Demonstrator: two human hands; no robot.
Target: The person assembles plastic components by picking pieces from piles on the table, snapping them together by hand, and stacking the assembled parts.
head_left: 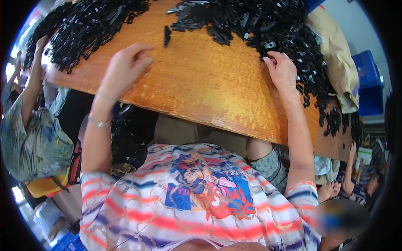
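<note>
Over the left part of the wooden table (201, 83) hangs my left hand (125, 69), slightly blurred. Its thumb and fingers are bent but apart, and nothing shows between them. At the inner edge of the right-hand pile of small black plastic pieces (289, 37) is my right hand (282, 70). Its fingers curl in toward the thumb, the tips against the dark pieces; what they pinch, if anything, cannot be made out. A single slender black piece (167, 36) lies apart on the wood, beyond my left hand.
Another heap of black pieces (83, 31) covers the far left of the table, where another person's hand (41, 42) reaches in. A brown paper sack (335, 54) stands at the right, near blue bins (368, 83). More people sit at the lower right.
</note>
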